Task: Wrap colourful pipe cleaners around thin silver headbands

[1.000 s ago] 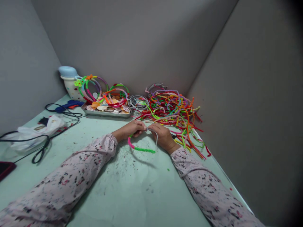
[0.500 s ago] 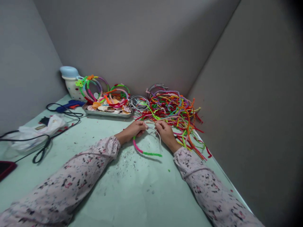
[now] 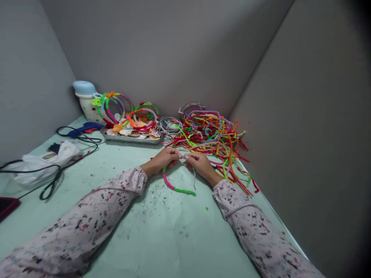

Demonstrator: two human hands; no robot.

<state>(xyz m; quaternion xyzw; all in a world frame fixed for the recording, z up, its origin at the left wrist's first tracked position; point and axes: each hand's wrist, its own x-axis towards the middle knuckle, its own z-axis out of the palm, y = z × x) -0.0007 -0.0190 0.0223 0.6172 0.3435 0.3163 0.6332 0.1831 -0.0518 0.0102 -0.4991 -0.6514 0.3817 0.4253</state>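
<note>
Clearly, in the head view, both hands met above the middle of the table (image 3: 174, 239), near the far pile of coloured pipe cleaners (image 3: 214, 129). The left hand (image 3: 166, 159) had its fingers closed, gripping the fuzzy band (image 3: 179, 191), whose green and pink part curved below it toward the near right. The right hand (image 3: 201, 164) was pinched, fingertips almost at those of the left, seemingly on the grey wire (image 3: 194, 177), which hung below it; whether it also held a strip was too small to tell.

In my judgement, the band was very light, with a springy core which bends but keeps its curve, and a soft cover which gives good friction and is hardly slippery. It was not fragile, though the winding could loosen. The bare wire was probably smoother, so a close pinch beside the cover's end seemed the best hold.
</note>
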